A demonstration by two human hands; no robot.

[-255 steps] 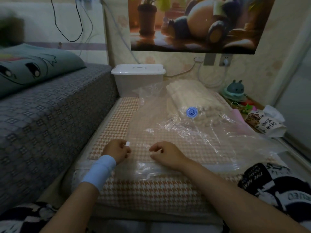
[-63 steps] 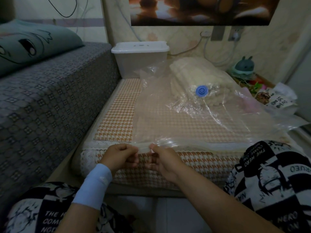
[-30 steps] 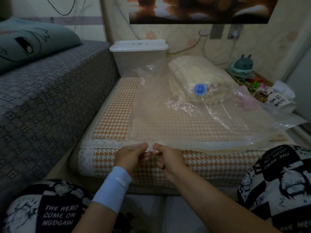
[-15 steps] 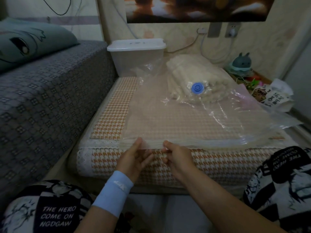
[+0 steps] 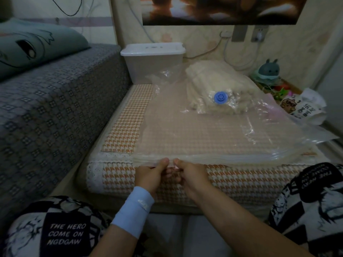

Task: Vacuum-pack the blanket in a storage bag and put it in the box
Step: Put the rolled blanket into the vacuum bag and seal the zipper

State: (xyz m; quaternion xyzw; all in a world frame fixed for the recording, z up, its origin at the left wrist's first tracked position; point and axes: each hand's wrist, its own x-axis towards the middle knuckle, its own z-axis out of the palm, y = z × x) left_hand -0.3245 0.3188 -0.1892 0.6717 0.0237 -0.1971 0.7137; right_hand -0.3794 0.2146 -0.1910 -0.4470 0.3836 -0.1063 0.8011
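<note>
A light blue wristband [image 5: 132,210] wraps the left wrist, low centre of the frame, just below the left hand [image 5: 150,175]. A small white mark sits near the band's upper right edge. The right hand [image 5: 193,176] and right forearm [image 5: 241,225] are bare. The legs wear black-and-white comic-print cloth. The left knee [image 5: 55,229], lower left corner, carries a black patch with white letters reading "THE HERO COME ON NGDGAW". The right knee [image 5: 311,197], lower right, shows similar lettering upside down among drawn figures.
</note>
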